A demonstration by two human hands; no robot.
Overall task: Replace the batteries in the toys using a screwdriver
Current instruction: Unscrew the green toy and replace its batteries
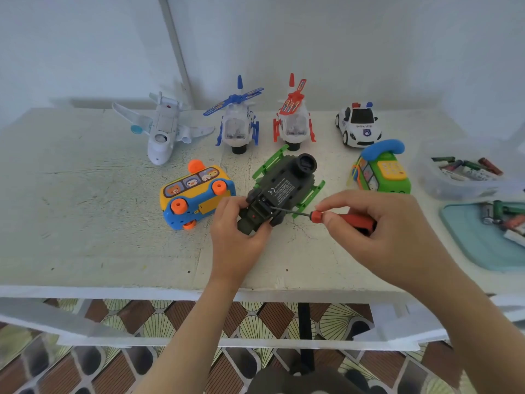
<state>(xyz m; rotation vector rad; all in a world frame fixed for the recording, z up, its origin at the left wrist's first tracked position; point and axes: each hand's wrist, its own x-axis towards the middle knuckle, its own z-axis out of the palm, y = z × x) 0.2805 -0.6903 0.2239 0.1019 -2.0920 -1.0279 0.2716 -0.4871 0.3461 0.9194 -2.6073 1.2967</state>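
A dark green toy helicopter with bright green skids lies upside down in the middle of the table, its underside facing up. My left hand grips its near end, fingers curled round both sides. My right hand holds a red-handled screwdriver level, thumb and fingers pinching the handle. The thin black shaft runs left, and its tip rests on the toy's underside near the battery cover.
A yellow and blue bus toy lies on its side to the left. Along the back stand a white airplane, a blue helicopter, a red helicopter and a police car. A toy phone, a clear tub of batteries and a teal tray sit right.
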